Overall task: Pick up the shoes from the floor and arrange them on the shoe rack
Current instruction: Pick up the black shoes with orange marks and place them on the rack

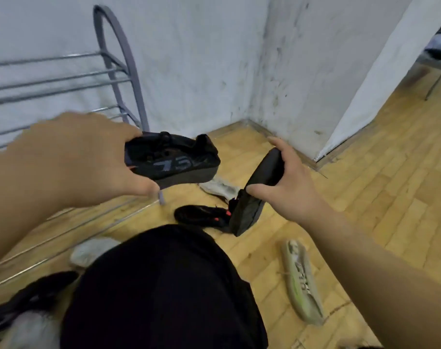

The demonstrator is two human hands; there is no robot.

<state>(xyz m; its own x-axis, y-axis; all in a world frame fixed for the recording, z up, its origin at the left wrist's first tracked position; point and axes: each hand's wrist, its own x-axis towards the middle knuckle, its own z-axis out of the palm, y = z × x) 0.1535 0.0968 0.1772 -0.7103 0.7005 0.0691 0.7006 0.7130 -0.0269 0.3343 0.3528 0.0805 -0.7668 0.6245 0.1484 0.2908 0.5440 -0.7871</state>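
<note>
With each hand clasping one black fabric sneaker (left hand (88, 157) on the numbered black sneaker (171, 159), right hand (287, 182) on the sole-out black sneaker (254, 192)), level both before seating them side by side on the grey metal-bar shoe rack (63, 79).

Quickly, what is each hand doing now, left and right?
Left hand: closed on a black shoe, held in the air.
Right hand: closed on a second black shoe, heel hanging down.

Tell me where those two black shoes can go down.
Rack bars by the left hand look bare, upper and lower tiers. Floor right of the green shoe, toward the wall corner, is open. Crowded: floor under the right hand.
</note>
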